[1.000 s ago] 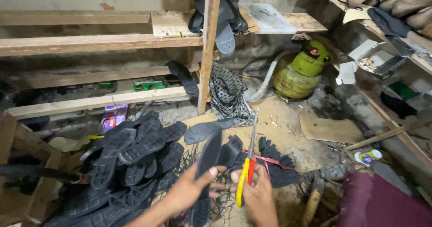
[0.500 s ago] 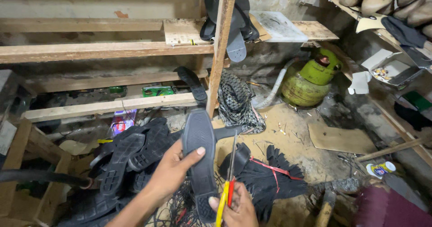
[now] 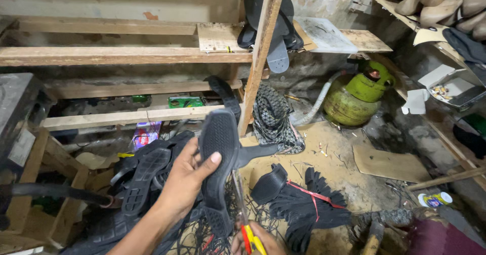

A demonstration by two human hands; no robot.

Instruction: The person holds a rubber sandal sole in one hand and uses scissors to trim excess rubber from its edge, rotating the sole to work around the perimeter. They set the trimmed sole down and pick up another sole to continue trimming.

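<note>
I see my left hand (image 3: 185, 181) grasping a black rubber shoe sole (image 3: 218, 169), thumb across its textured tread. The sole stands nearly upright, long axis running from the floor end up and away from me. My right hand (image 3: 258, 240) sits just below and right of it, closed around yellow-and-red handled scissors (image 3: 248, 229) whose blades lie along the sole's edge. A wooden crate (image 3: 55, 184) to the left holds dark straps; more soles (image 3: 142, 174) lie heaped beside it.
</note>
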